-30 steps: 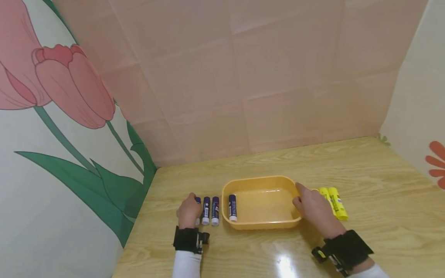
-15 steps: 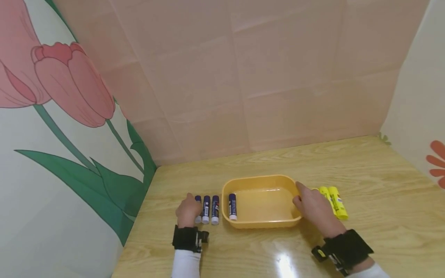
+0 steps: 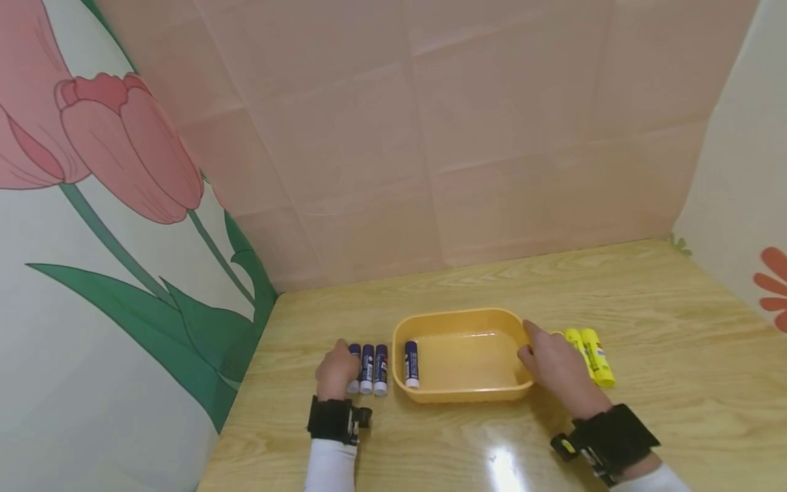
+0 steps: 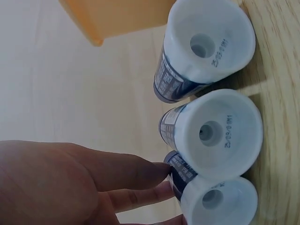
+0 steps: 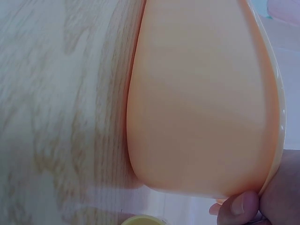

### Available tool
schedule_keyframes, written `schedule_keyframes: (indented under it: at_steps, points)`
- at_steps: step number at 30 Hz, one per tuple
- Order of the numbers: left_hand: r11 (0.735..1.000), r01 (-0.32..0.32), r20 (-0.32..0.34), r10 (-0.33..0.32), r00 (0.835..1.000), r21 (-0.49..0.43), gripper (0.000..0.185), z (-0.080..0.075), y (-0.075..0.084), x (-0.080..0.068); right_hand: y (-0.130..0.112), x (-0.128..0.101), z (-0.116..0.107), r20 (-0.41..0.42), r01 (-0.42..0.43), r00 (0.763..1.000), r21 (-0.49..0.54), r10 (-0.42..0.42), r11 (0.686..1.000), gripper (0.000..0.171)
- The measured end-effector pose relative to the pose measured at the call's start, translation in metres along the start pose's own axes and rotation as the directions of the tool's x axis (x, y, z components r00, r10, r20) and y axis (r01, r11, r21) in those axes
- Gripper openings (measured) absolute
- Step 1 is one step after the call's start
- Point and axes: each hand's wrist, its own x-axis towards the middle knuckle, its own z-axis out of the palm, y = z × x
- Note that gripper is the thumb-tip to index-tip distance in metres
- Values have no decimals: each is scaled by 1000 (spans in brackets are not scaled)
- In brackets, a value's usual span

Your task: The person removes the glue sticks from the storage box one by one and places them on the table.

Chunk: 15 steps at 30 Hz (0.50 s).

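My left hand point(image 3: 336, 370) pinches the leftmost of three dark-blue glue sticks with white ends; in the left wrist view the thumb point(image 4: 140, 172) lies against this glue stick point(image 4: 182, 169). Close beside it lie a middle glue stick point(image 3: 367, 369) and a right one point(image 3: 381, 370). To their right stands a yellow plastic tray point(image 3: 467, 396), holding one more blue glue stick point(image 3: 411, 365) at its left end. My right hand point(image 3: 559, 365) grips the tray's right rim, thumb on the inner side; in the right wrist view its fingers show at the tray's corner.
Yellow glue sticks point(image 3: 595, 357) lie on the wood-grain table point(image 3: 430, 451) just right of the tray, partly hidden behind my right hand. A pinkish covered wall point(image 3: 430, 137) rises at the back, and a tulip-painted wall point(image 3: 141, 287) stands at the left.
My left hand has shifted slightly right with the leftmost glue stick, and the gaps between the three sticks have narrowed. The right hand and the tray stay in place.
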Motion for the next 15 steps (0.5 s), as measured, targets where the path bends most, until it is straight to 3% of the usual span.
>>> schedule_keyframes:
  at_steps: [10,15]
  points:
    - [999,-36,0,36,999,-23,41,2,2,-1,-1,0,0,11,-10,1000,1,10,1000,62]
    - [1000,-24,2,24,1000,0,50,2,3,-2,-1,0,-1,4,0,1000,5,0,1000,62]
